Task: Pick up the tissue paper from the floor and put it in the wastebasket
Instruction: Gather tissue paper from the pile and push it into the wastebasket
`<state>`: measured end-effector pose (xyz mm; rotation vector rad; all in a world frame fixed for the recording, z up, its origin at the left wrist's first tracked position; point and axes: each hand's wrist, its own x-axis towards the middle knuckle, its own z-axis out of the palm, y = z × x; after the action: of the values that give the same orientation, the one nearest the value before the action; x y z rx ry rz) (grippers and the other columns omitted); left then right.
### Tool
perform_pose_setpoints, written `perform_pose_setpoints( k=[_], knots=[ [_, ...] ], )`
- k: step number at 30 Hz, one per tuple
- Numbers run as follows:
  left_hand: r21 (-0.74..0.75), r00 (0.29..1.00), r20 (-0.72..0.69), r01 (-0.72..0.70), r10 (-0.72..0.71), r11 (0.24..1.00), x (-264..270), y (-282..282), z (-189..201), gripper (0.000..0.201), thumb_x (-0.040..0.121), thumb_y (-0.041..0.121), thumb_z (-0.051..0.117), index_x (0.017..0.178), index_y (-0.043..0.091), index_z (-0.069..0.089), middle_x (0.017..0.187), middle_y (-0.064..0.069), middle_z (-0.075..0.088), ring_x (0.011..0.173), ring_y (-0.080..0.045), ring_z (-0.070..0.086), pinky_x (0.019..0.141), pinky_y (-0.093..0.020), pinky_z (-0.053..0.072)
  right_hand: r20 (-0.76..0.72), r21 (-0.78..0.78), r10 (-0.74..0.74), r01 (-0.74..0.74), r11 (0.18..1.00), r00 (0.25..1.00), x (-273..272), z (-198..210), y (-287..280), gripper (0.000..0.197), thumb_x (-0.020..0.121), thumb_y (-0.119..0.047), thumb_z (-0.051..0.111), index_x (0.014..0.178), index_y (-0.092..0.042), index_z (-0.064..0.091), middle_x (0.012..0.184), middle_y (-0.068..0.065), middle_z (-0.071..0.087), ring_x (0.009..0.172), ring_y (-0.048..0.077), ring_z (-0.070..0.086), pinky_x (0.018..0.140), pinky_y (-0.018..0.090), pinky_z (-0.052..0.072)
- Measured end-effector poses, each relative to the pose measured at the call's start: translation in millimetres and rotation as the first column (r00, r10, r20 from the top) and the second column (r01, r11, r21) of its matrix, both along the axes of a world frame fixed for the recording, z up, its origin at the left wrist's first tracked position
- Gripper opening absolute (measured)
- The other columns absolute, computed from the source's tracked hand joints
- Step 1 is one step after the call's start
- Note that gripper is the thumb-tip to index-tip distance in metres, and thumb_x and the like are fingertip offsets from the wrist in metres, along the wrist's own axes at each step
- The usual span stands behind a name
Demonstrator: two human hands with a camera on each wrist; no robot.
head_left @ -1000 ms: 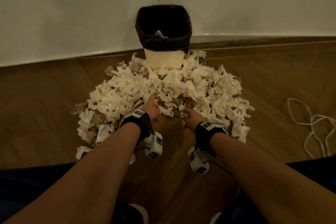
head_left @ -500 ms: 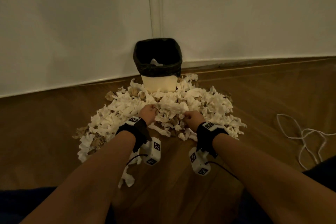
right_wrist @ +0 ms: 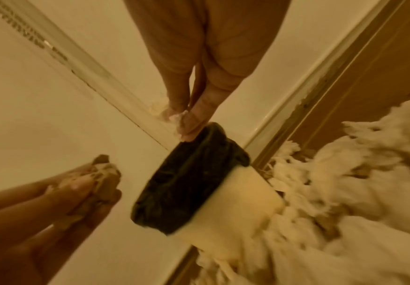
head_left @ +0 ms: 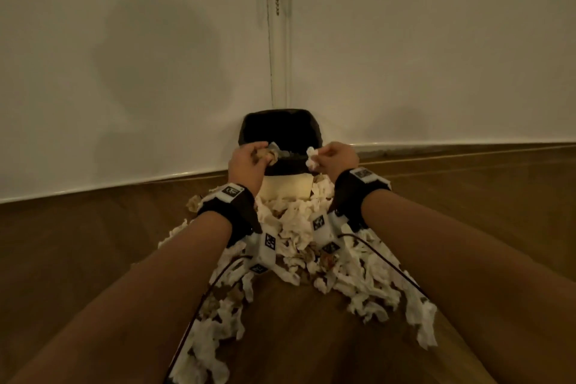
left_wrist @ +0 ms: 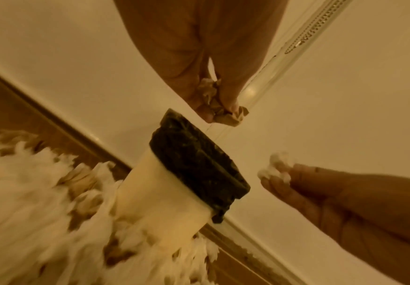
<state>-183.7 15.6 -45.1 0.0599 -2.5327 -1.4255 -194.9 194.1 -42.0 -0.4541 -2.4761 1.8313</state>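
- Brown crumpled tissue wad [head_left: 267, 155] pinched in left hand [head_left: 247, 164], over wastebasket [head_left: 280, 131] rim at 9 o'clock.
- Right hand [head_left: 338, 156] pinches one white tissue wad [head_left: 312, 158] at 3 o'clock.
- Tissue pile [head_left: 299, 246] on floor [head_left: 93, 243]; uncountable.
- Wrist tags unreadable.

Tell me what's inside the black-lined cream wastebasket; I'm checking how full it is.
In the head view one pale crumpled scrap shows inside the black-lined cream wastebasket. The rest is dark, and both hands cover the near rim.

Tissue pile [head_left: 293, 246] partly hidden behind forearms, wristbands.
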Motion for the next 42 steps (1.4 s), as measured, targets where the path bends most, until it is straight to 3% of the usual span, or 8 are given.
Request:
perform_pose_setpoints(
  k=[3, 13, 18, 22, 26, 30, 37, 42],
  knots=[
    [-0.108, 0.998, -0.057, -0.013, 0.007, 0.994, -28.2, 1.9, 15.0, 0.032, 0.091, 0.016, 0.057, 0.124, 0.016, 0.059, 0.122, -0.013, 0.039, 0.096, -0.014, 0.043, 0.086, -0.005, 0.027, -0.047, 0.01, -0.01, 0.011, 1.0, 0.999, -31.3, 12.5, -6.9, 0.005, 0.084, -0.005, 0.065, 0.081, -0.009, 0.067, 0.1, 0.016, 0.069, 0.094, 0.026, 0.065, 0.087, 0.033, 0.054],
    [-0.288, 0.994, 0.105, 0.059, -0.03, 0.956, -64.0, 15.1, -8.2, 0.037, 0.092, -0.001, 0.044, 0.127, 0.01, 0.048, 0.129, -0.016, 0.041, 0.108, -0.028, 0.053, 0.089, -0.026, 0.04, 0.061, 0.045, 0.025, -0.028, 0.999, 0.998, -50.1, -27.4, -2.3, 0.027, 0.093, -0.01, 0.051, 0.116, -0.007, 0.065, 0.12, 0.013, 0.064, 0.114, 0.026, 0.058, 0.102, 0.037, 0.046],
    [-0.311, 0.979, 0.17, 0.162, -0.113, 0.937, -59.5, 14.5, -23.8, 0.05, 0.1, 0.022, 0.036, 0.147, 0.013, 0.022, 0.141, -0.019, 0.041, 0.121, -0.035, 0.048, 0.098, -0.037, 0.04, 0.018, -0.146, -0.025, 0.028, 0.989, 1.0, -39.2, -38.8, 4.1, 0.029, 0.095, -0.01, 0.046, 0.118, -0.007, 0.062, 0.116, 0.011, 0.066, 0.111, 0.021, 0.06, 0.101, 0.036, 0.047],
    [-0.241, 0.97, 0.193, 0.192, -0.147, 0.951, -55.5, 12.6, -28.2, 0.061, 0.1, 0.026, 0.035, 0.15, 0.022, 0.0, 0.158, -0.012, 0.003, 0.14, -0.031, 0.026, 0.11, -0.035, 0.027, 0.018, -0.136, -0.076, 0.077, 0.988, 0.997, -25.7, -45.4, 17.3, 0.028, 0.095, -0.009, 0.045, 0.115, -0.007, 0.063, 0.108, 0.011, 0.068, 0.103, 0.023, 0.064, 0.095, 0.039, 0.051],
    [-0.186, 0.993, -0.02, 0.111, -0.117, 0.976, -41.8, 5.1, -34.2, 0.052, 0.099, 0.019, 0.037, 0.148, 0.019, 0.021, 0.153, -0.012, 0.016, 0.137, -0.025, 0.03, 0.106, -0.024, 0.025, 0.045, -0.133, -0.119, 0.124, 0.983, 0.992, -1.1, -61.6, 33.9, 0.024, 0.093, -0.005, 0.045, 0.101, -0.008, 0.068, 0.099, 0.012, 0.068, 0.092, 0.022, 0.066, 0.091, 0.039, 0.054],
    [-0.291, 0.985, -0.099, 0.106, -0.14, 0.951, -3.9, 3.2, -52.2, 0.042, 0.096, 0.013, 0.038, 0.138, 0.018, 0.039, 0.133, -0.009, 0.035, 0.099, -0.024, 0.056, 0.086, -0.028, 0.046, 0.148, -0.082, -0.164, 0.177, 0.981, 0.975, 36.1, -90.4, 51.6, 0.027, 0.094, -0.003, 0.041, 0.107, -0.002, 0.065, 0.092, 0.012, 0.065, 0.081, 0.02, 0.063, 0.082, 0.033, 0.055],
    [-0.409, 0.921, 0.202, 0.389, -0.334, 0.825, 57.0, 10.5, -99.7, 0.039, 0.092, 0.005, 0.039, 0.129, 0.017, 0.05, 0.121, -0.008, 0.05, 0.109, -0.023, 0.05, 0.088, -0.027, 0.041, 0.299, 0.0, -0.214, 0.224, 0.975, 0.93, 97.1, -129.8, 49.8, 0.028, 0.094, -0.003, 0.042, 0.107, -0.006, 0.066, 0.091, 0.013, 0.067, 0.081, 0.023, 0.063, 0.079, 0.034, 0.055],
    [-0.483, 0.798, 0.486, 0.585, -0.357, 0.651, 81.7, 19.0, -125.6, 0.029, 0.096, 0.016, 0.038, 0.118, 0.019, 0.057, 0.121, -0.006, 0.054, 0.108, -0.024, 0.053, 0.09, -0.035, 0.046, 0.321, 0.169, -0.093, 0.039, 0.985, 0.942, 123.4, -147.5, 30.7, 0.024, 0.093, -0.009, 0.046, 0.104, -0.012, 0.066, 0.099, 0.011, 0.071, 0.089, 0.025, 0.066, 0.083, 0.038, 0.055]
  ],
)
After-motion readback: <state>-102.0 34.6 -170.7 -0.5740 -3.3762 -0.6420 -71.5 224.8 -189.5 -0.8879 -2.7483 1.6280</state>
